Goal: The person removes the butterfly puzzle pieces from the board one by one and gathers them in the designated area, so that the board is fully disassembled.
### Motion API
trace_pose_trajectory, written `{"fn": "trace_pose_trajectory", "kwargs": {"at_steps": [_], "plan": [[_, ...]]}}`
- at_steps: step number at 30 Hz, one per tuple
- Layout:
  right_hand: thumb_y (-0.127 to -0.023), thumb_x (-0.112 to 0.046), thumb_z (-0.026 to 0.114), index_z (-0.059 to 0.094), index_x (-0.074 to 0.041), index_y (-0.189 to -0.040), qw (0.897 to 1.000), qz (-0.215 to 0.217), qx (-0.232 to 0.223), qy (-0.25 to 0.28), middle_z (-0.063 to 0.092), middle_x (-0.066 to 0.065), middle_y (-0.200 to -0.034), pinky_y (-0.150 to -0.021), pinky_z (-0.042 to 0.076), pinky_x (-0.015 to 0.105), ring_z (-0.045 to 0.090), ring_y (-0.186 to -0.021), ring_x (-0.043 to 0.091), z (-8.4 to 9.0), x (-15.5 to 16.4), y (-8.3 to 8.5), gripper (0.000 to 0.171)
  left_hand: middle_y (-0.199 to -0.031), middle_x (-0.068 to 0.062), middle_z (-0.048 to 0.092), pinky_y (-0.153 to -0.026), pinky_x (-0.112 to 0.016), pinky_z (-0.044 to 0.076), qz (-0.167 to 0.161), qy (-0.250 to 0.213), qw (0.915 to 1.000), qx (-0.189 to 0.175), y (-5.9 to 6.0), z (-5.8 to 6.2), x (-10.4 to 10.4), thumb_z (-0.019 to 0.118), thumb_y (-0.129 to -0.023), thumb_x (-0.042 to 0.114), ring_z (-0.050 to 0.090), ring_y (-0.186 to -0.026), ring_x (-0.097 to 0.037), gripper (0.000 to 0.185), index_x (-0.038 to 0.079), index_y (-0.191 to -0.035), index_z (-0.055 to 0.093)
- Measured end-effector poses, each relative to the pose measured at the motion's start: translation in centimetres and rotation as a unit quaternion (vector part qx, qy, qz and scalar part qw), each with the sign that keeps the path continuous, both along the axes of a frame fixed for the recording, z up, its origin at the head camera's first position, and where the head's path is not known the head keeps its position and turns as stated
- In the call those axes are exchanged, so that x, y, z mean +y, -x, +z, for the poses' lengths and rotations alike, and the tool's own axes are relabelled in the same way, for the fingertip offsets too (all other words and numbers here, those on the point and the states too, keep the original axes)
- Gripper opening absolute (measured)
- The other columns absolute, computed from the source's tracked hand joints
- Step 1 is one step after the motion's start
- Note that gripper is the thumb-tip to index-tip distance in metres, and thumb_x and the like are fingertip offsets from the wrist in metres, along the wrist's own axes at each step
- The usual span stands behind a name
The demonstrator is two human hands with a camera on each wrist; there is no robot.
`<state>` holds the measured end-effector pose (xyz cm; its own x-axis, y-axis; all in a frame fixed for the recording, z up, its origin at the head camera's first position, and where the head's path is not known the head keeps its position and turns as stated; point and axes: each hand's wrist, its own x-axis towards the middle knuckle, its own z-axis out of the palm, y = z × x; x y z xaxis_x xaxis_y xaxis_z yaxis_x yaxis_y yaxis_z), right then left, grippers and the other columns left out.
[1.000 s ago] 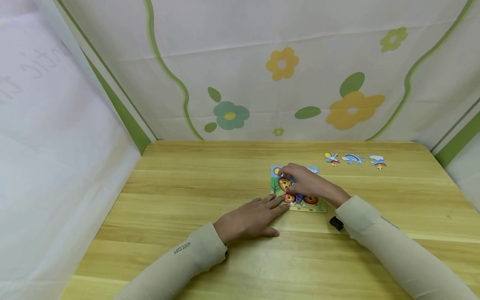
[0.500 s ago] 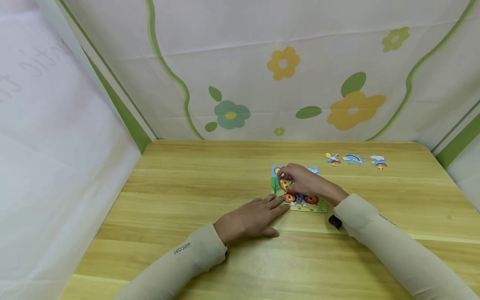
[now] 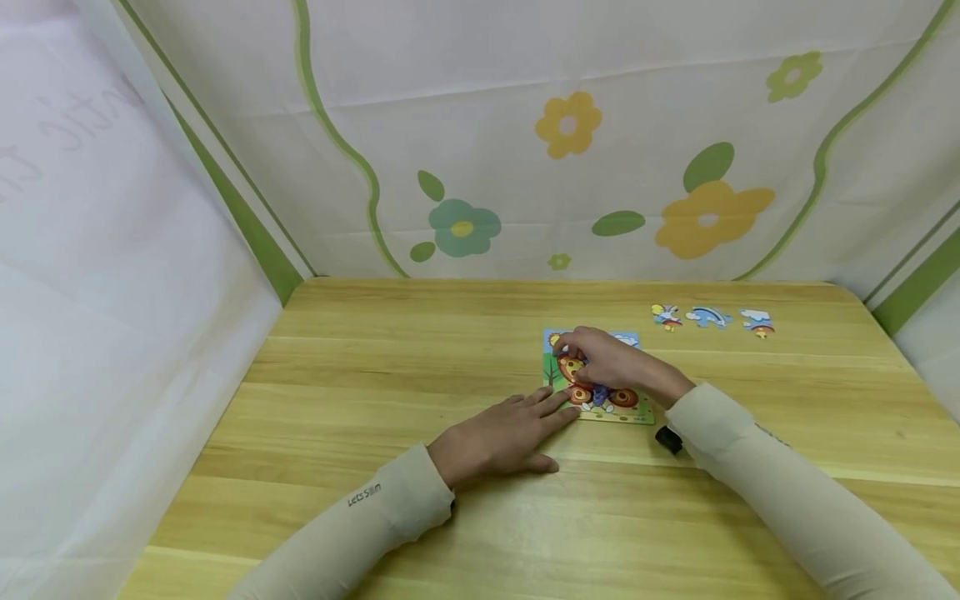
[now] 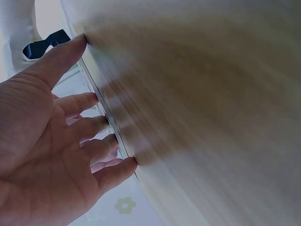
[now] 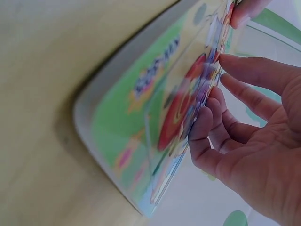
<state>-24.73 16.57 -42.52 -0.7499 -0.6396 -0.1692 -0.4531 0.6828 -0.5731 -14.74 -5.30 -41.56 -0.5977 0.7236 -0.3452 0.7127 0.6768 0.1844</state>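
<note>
Yellowish wood-grain tabletop (image 3: 337, 367): rectangular multicoloured butterfly puzzle (image 3: 600, 403) lay right of centre; left hand (image 3: 506, 435), fingers straight, touched its lower left; right hand (image 3: 611, 360), fingers bent, touched it, any grip indiscernible to me.

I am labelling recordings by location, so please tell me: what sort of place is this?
Probably a small curtained booth or staged corner: a wood-grain table stands before a flower-printed white backdrop, white sheeting closes the left side, and a butterfly puzzle lies there.
</note>
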Motion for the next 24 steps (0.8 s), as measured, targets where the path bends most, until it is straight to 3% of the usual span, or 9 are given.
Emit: {"fn": "trace_pose_trajectory", "kwargs": {"at_steps": [11,24], "plan": [[-0.092,0.008,0.063,0.065,0.001,-0.133,1.0,0.0,-0.006,-0.009,0.062,0.019,-0.118,-0.088,0.056,0.046,0.06,-0.106,0.03,0.01,-0.17,-0.08,0.041,-0.178,-0.001,0.011,-0.13,-0.044,0.028,-0.002,0.0,1.0,0.002,0.09,-0.15,0.13,0.054,-0.108,0.049,0.015,-0.164,-0.024,0.076,0.023,-0.17,0.019],[-0.093,0.006,0.062,0.06,0.001,-0.137,1.0,-0.012,-0.015,-0.013,0.061,0.021,-0.124,-0.096,0.055,0.05,0.06,-0.115,0.034,-0.16,-0.26,-0.03,0.043,-0.178,-0.001,0.011,-0.13,-0.044,0.027,-0.001,-0.002,1.0,-0.001,0.12,-0.11,0.06,0.054,-0.107,0.049,0.015,-0.164,-0.024,0.076,0.023,-0.17,0.019]]}}
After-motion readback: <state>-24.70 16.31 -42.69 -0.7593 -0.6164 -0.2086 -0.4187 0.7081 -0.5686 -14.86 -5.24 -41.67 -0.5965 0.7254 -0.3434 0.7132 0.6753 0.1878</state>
